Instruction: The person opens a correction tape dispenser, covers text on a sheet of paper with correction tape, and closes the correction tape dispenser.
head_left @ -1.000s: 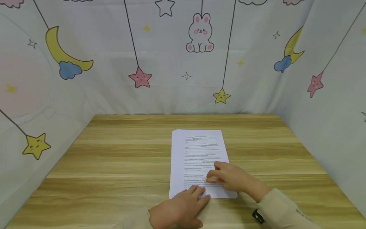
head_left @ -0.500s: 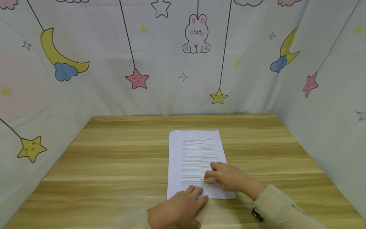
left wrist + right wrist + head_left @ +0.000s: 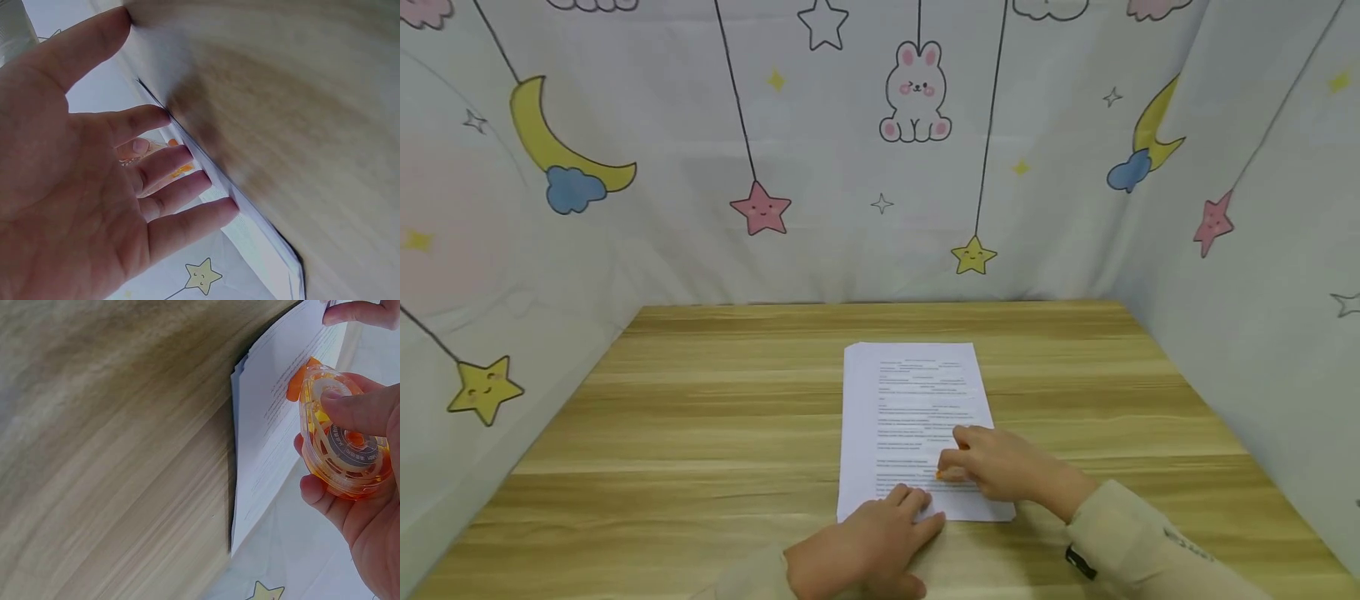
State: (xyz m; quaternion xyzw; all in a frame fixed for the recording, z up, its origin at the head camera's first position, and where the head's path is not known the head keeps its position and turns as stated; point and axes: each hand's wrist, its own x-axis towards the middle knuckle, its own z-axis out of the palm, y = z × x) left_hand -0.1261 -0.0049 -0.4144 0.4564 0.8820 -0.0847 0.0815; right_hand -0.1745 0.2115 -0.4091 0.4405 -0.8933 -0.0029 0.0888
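A stack of printed paper sheets [image 3: 917, 400] lies on the wooden table. My right hand [image 3: 1000, 467] grips an orange, see-through correction tape dispenser [image 3: 344, 434], thumb on its side. In the right wrist view the dispenser's orange tip end meets the printed text; in the head view the fingers mostly hide it. With fingers spread and fairly straight, my left hand [image 3: 880, 537] rests on the bottom edge of the top sheet. The left wrist view shows its fingertips touching the paper [image 3: 256, 237].
The wooden table [image 3: 700, 417] extends around the paper on all sides. White cloth [image 3: 850, 167] printed with stars, moons and a rabbit hangs behind and at both sides. A dark object [image 3: 1080, 562] shows by the right sleeve.
The head view has shifted slightly. My right hand has barely moved over the lower part of the page, still holding the correction tape. The left hand stays on the sheet.
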